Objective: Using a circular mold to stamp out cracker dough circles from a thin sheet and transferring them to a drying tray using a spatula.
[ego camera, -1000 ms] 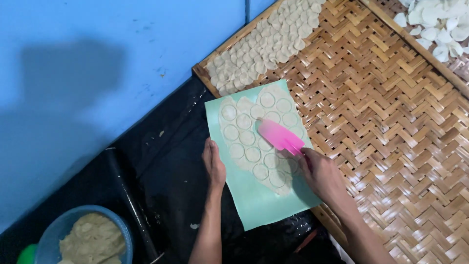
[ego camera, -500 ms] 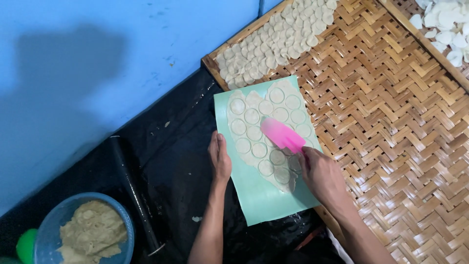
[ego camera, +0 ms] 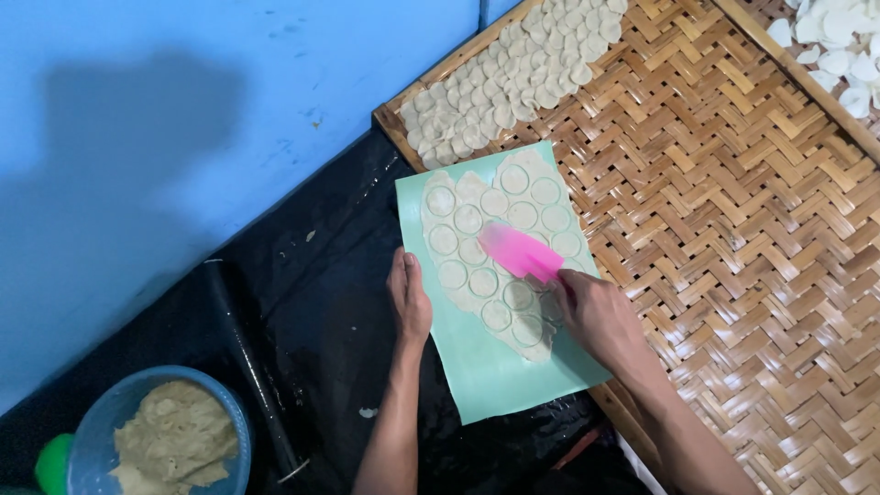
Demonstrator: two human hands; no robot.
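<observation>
A bright blue wall (ego camera: 183,119) carries a soft shadow; below it, black plastic sheeting (ego camera: 312,302) meets a woven bamboo tray (ego camera: 761,238).

Black plastic sheet (ego camera: 302,302) and woven bamboo tray (ego camera: 733,229)
Green mat (ego camera: 486,367), black rolling pin (ego camera: 252,367), dough bowl (ego camera: 101,422) lie on the sheet.

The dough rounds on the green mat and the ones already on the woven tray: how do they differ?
The rounds on the green mat sit spaced out inside a rolled dough sheet, under the pink scraper in the right hand. The tray rounds lie loose, overlapping in crowded rows on the woven tray. Both are pale and small.
</observation>
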